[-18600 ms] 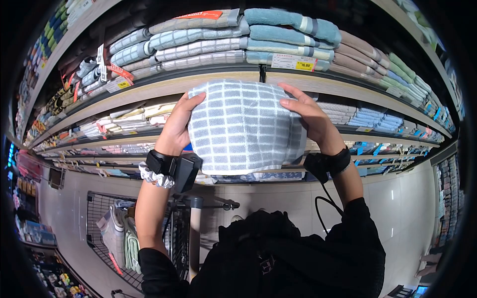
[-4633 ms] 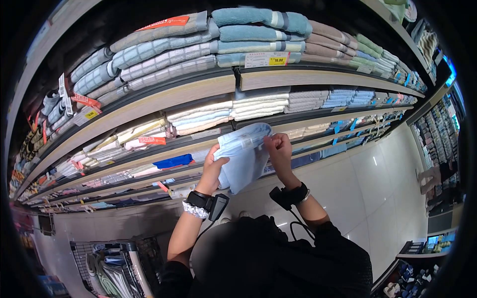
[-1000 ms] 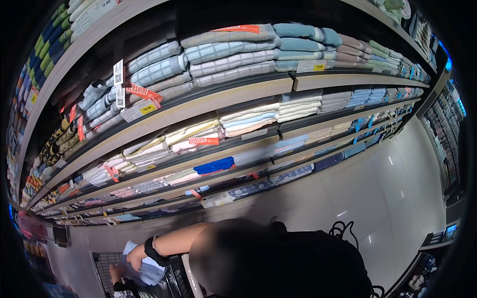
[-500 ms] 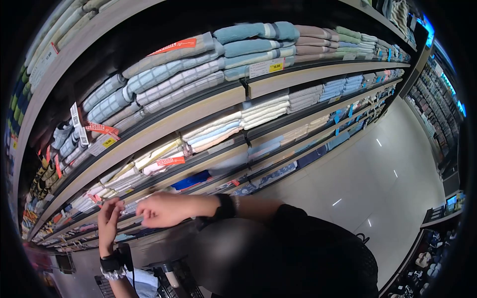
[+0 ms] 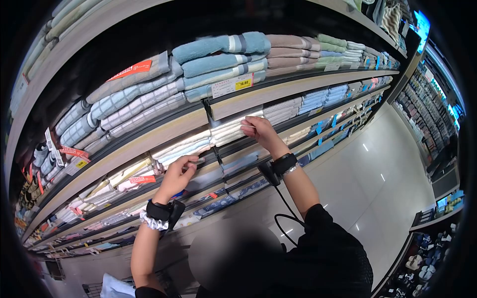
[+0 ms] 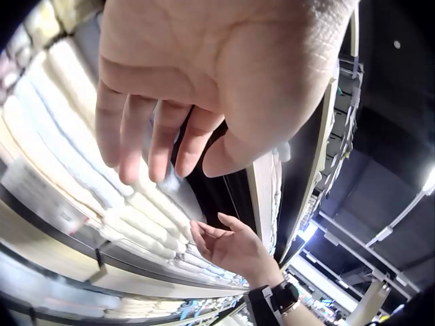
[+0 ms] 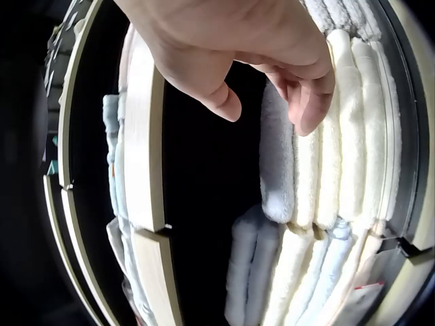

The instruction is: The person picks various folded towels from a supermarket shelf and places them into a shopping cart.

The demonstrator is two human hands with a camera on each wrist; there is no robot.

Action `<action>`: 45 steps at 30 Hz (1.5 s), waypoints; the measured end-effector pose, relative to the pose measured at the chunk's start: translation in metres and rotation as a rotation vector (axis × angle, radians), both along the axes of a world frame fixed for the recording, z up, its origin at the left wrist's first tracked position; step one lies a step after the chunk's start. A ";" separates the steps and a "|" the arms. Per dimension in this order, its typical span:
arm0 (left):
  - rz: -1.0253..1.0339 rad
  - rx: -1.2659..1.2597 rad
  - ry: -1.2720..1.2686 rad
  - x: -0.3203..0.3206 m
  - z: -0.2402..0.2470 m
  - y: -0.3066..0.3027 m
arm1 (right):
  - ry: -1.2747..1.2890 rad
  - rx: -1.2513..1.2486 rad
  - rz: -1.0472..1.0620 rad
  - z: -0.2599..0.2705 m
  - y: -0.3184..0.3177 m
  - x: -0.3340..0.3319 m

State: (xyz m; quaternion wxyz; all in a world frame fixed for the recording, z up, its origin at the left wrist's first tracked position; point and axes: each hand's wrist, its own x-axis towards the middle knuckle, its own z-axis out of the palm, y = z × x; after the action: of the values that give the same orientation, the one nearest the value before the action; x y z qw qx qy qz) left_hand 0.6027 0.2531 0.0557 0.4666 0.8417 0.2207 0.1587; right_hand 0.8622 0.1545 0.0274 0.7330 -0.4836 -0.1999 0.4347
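Observation:
My right hand (image 5: 261, 133) is at the stack of folded cream towels (image 5: 228, 131) on the second shelf in the head view. In the right wrist view its bent fingers (image 7: 312, 112) overlap the stack, whose inner towel (image 7: 277, 156) is pale lavender. The thumb stays apart over the dark shelf gap, and nothing is gripped. My left hand (image 5: 180, 175) hovers before the neighbouring stack of cream, pale blue and peach towels (image 5: 186, 148). Its fingers (image 6: 139, 136) hang loosely bent and hold nothing in the left wrist view.
The shelf above carries teal towels (image 5: 221, 44) and checked towels (image 5: 134, 99), with a price label (image 5: 232, 85) on its edge. A wooden shelf edge (image 5: 298, 92) runs just above the right hand. At lower left, a pale blue towel (image 5: 117, 287) lies in the shopping cart.
A grey checked towel, then a light blue one, was in both hands earlier. One second ago the hands were at the cart with a pale towel; since then both have risen to the shelf.

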 end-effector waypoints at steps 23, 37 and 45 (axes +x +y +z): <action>0.227 -0.971 -0.376 0.109 -0.022 0.001 | 0.186 0.081 -0.209 -0.013 0.057 0.004; 0.341 -0.668 -0.064 0.110 -0.044 -0.011 | 0.328 -0.046 -0.073 -0.029 -0.041 -0.002; 0.139 -1.244 -0.515 0.115 -0.054 -0.020 | 0.178 -0.086 0.069 -0.033 -0.085 -0.031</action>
State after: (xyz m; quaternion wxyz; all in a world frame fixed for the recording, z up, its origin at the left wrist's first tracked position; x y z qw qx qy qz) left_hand 0.7175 0.2327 0.0020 0.8907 0.3355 0.2064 0.2271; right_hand 0.8315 0.0692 -0.0053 0.7110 -0.4669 -0.1317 0.5090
